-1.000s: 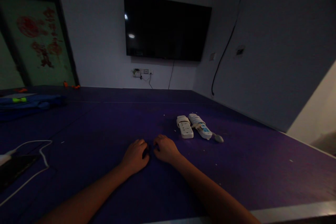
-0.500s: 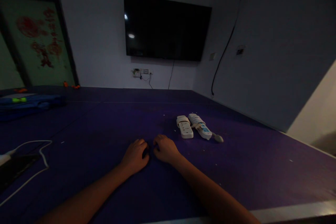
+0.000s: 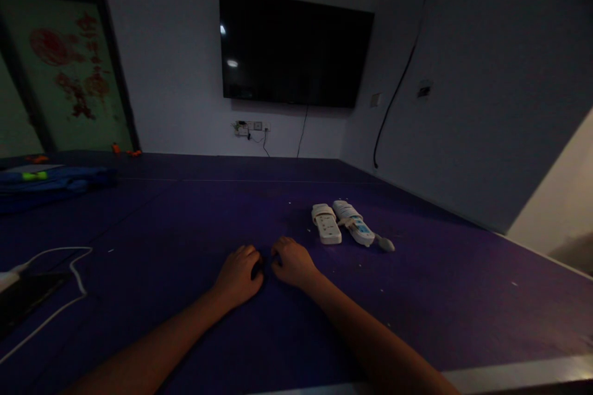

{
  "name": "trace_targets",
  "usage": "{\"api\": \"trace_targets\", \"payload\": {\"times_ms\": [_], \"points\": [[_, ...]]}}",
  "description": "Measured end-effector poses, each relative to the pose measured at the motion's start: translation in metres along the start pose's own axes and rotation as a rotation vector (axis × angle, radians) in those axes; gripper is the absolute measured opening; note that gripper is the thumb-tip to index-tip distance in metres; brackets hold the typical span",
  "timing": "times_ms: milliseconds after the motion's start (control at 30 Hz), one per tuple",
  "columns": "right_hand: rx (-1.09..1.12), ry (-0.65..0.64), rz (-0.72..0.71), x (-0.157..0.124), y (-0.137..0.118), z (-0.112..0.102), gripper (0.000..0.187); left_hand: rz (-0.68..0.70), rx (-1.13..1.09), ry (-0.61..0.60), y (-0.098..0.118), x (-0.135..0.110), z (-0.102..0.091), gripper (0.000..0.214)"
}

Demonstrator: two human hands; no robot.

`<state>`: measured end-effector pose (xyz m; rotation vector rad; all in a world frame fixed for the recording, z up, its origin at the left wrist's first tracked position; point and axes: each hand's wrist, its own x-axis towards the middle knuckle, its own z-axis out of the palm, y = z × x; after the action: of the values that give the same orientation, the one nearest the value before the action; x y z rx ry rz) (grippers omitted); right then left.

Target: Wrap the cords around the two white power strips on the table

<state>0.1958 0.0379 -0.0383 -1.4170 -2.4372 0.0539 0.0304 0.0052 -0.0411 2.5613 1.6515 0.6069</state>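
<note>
Reading directions as a clock face centred on the two hands: the left hand rests on the purple bench with its fingers bent and the thumb brought in, a dark gap showing between them. The right hand lies just beside it, a narrow strip between the two. Its fingers curl under, pointing toward the left hand, so the fingertips and palm are out of sight. Whether either grip is clenched or released I cannot tell; nothing shows in them, but the undersides are hidden and dim. Both forearms are cut off at the bottom edge.

At two o'clock, apart from the right hand, lie two white power strips, each with its cord wound round the far end. The nearer one shows its sockets, too small to make out; the other has a blue panel partly covered by something tan. Toward three o'clock, a pale oval piece lies near its end, hard to identify.

Between eight and nine o'clock, a dark flat device and a white cable run out of view at the left edge. The blue cloth, toward ten o'clock, is cut off too. At twelve, a dark television hangs on the wall.
</note>
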Motion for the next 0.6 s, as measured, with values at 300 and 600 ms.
{"api": "trace_targets", "payload": {"times_ms": [300, 600], "points": [[-0.02, -0.009, -0.007, -0.0011, -0.0016, -0.0026, 0.023, 0.002, -0.001, 0.013, 0.0004, -0.0005, 0.0002, 0.01], [-0.052, -0.019, 0.004, -0.0007, -0.0016, -0.0027, 0.026, 0.012, 0.013, 0.01, -0.0008, -0.0001, 0.0014, 0.016]]}}
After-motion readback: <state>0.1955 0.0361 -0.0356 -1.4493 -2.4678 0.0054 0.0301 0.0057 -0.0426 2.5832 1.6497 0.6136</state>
